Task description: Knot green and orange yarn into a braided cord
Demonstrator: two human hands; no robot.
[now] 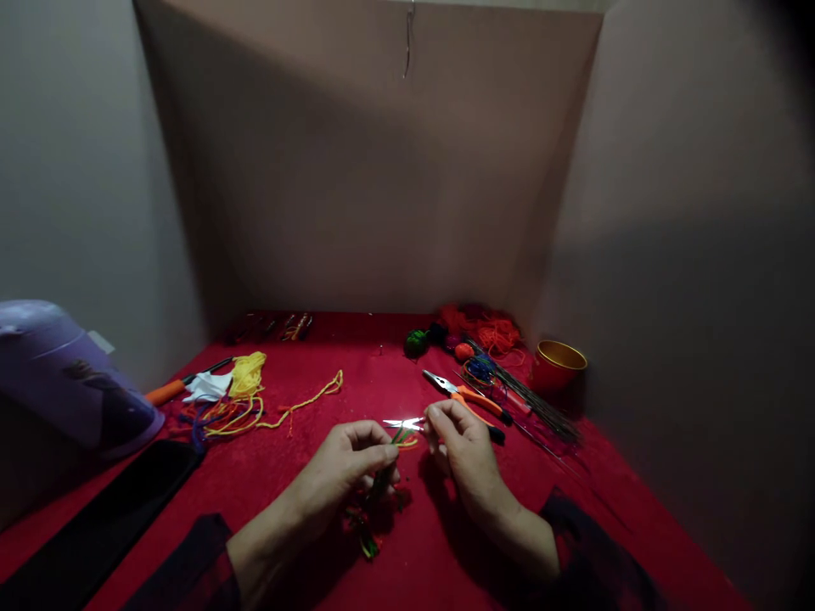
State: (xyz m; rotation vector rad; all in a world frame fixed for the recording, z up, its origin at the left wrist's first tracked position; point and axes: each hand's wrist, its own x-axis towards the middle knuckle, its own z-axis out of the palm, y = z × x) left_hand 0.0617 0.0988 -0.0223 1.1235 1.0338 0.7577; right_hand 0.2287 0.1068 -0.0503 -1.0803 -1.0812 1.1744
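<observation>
My left hand (pixel 360 462) pinches a bundle of green, red and yellow threads (pixel 369 519) between thumb and fingers. Knotted, frayed ends hang below that hand, and short green and yellow strands poke out above the fingertips. My right hand (pixel 463 450) is closed in a pinch just to the right of these strands. What its fingertips grip is too small to make out. Behind the strands, between the two hands, small silver scissors (pixel 403 423) show with their blades apart. Their handles are hidden by my right fingers, so I cannot tell whether they lie on the table or are held.
Orange-handled pliers (pixel 468 397) lie beyond my right hand, near thread balls (pixel 417 342), dark thin sticks (pixel 535 403) and a red-gold cup (pixel 560 363). Yellow yarn (pixel 247 375), a black strip (pixel 108 526) and a purple object (pixel 70 382) are at left. Panels enclose the red table.
</observation>
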